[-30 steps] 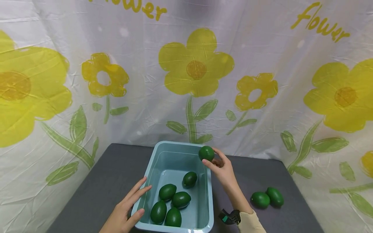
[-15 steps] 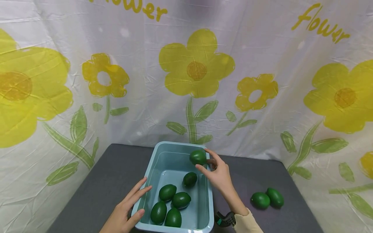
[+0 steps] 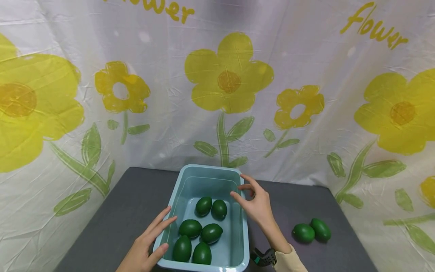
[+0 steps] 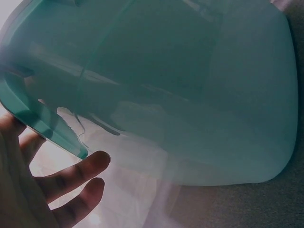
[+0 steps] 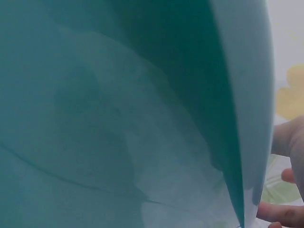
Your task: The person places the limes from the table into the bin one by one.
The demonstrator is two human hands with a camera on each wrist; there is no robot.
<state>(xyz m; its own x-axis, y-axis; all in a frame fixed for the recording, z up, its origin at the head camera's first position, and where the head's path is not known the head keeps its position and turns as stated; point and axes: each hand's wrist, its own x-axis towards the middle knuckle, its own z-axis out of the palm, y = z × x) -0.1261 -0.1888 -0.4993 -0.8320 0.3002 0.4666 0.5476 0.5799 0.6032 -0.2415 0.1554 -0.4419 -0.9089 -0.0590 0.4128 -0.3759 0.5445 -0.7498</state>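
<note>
My right hand (image 3: pixel 257 204) is held over the right rim of a light blue plastic tub (image 3: pixel 234 241), thumb and fingers spread with nothing between them. Several glossy dark green avocados lie on the tub's floor. Toward the far end, one avocado (image 3: pixel 203 206) lies beside another avocado (image 3: pixel 219 209); the others are grouped nearer the front. Along the left rim rests my left hand (image 3: pixel 146 241), fingers extended over the edge. The left wrist view has its fingers (image 4: pixel 78 173) at the tub's rim, while the right wrist view is mostly filled by the tub wall (image 5: pixel 118 118).
Two more avocados (image 3: pixel 303 233) lie side by side on the dark grey table (image 3: pixel 282 211), right of the tub. A white curtain (image 3: pixel 163 132) printed with yellow flowers hangs behind and along both sides. A black band (image 3: pixel 263 257) circles the right wrist.
My right hand moved the avocado left over the tub and let it go; it now lies inside. Two front-left avocados shifted slightly. The left hand stayed put.
</note>
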